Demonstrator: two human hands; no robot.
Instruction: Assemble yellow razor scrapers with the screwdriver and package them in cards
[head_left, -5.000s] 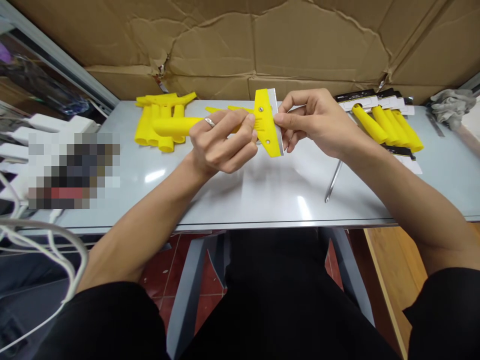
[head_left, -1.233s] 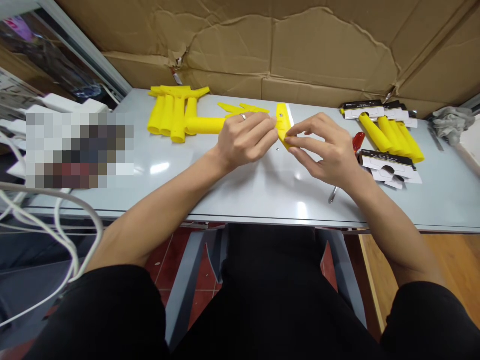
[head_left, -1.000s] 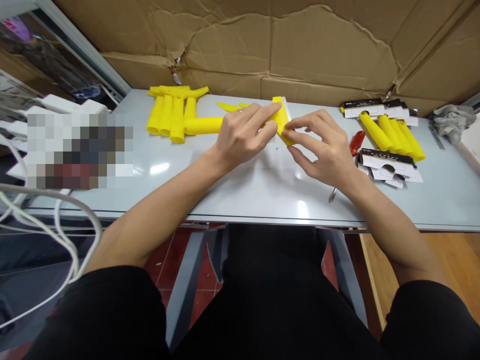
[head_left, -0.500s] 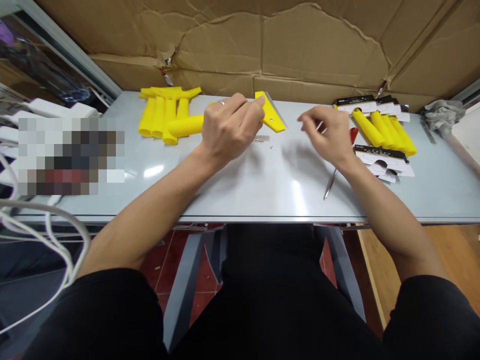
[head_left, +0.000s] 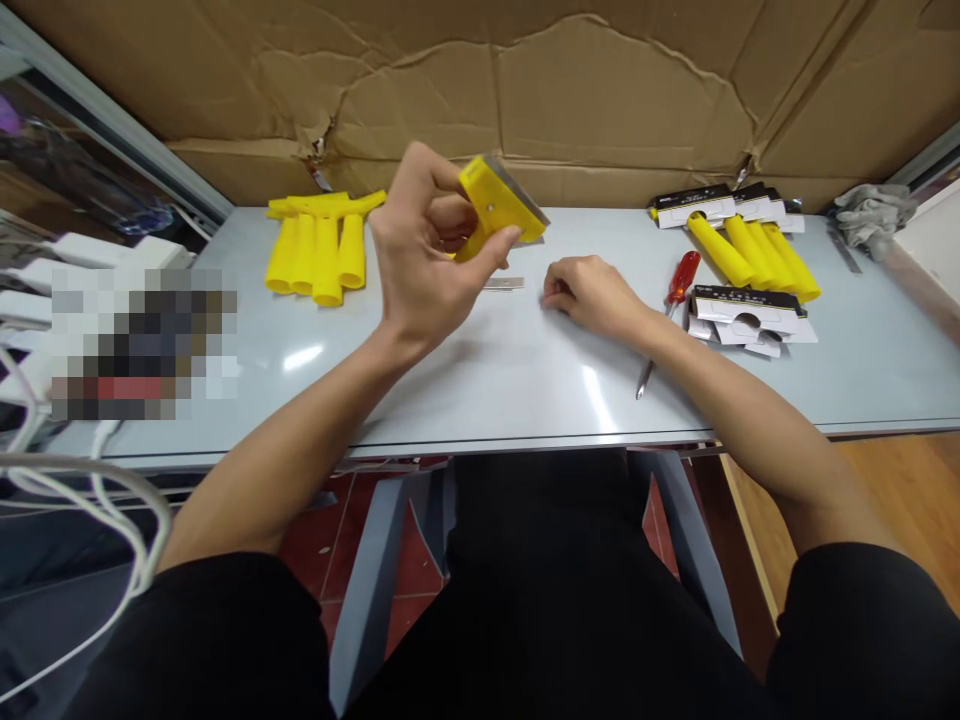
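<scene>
My left hand (head_left: 420,265) is closed around a yellow scraper (head_left: 496,203), raised above the table. The scraper's head points up and right, with a metal blade along its edge; most of its handle is hidden by the hand. My right hand (head_left: 596,295) rests low on the tabletop, fingertips pinched together. Whatever lies between them, if anything, is hidden. Thin metal blades (head_left: 504,284) lie flat on the table between the two hands. Beside my right forearm is a screwdriver (head_left: 681,278) with a red handle, its shaft partly covered by the arm.
Several yellow scraper bodies (head_left: 313,250) stand in a group at the left. To the right lie more yellow scrapers (head_left: 772,255) with black-and-white cards (head_left: 750,318). A grey cloth (head_left: 874,222) sits at the far right. White cables (head_left: 105,480) hang at the left. Cardboard (head_left: 450,110) backs the table (head_left: 480,400).
My left hand has turned the scraper over and tilted its head upward. My right hand has come down to the table, where a small metal piece lay; that piece is now hidden.
</scene>
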